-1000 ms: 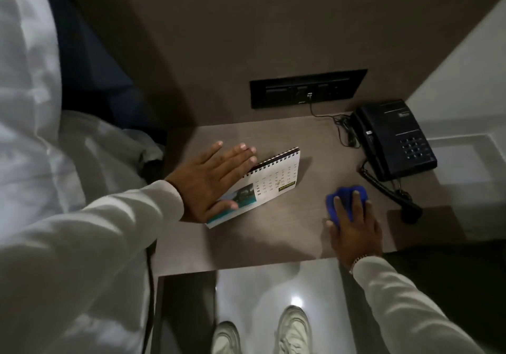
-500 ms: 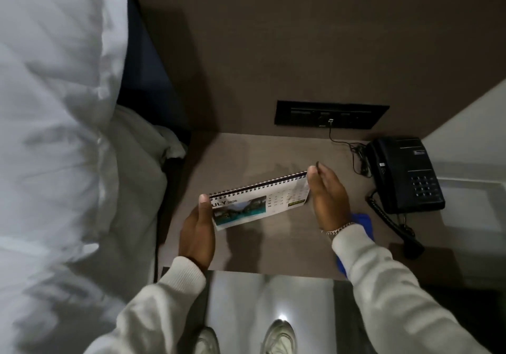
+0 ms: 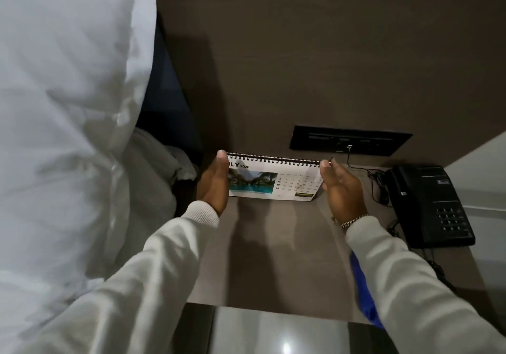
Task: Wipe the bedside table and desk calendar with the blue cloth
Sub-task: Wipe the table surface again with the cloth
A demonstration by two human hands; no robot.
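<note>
The desk calendar (image 3: 273, 181), spiral-bound with a pool photo and a July date grid, stands upright at the back of the brown bedside table (image 3: 287, 257). My left hand (image 3: 213, 186) presses against its left end and my right hand (image 3: 339, 189) against its right end, fingertips at the spiral binding. The blue cloth (image 3: 364, 293) lies on the table near the front right edge, mostly hidden under my right sleeve.
A black telephone (image 3: 430, 205) sits at the table's right, its cord trailing toward the front. A dark socket panel (image 3: 350, 141) with a plugged cable is on the wall behind. White pillows and bedding (image 3: 68, 134) crowd the left. Glossy floor lies below the front edge.
My right hand let go of the blue cloth and left it on the table. Both hands lifted the flat calendar and stood it upright toward the back wall.
</note>
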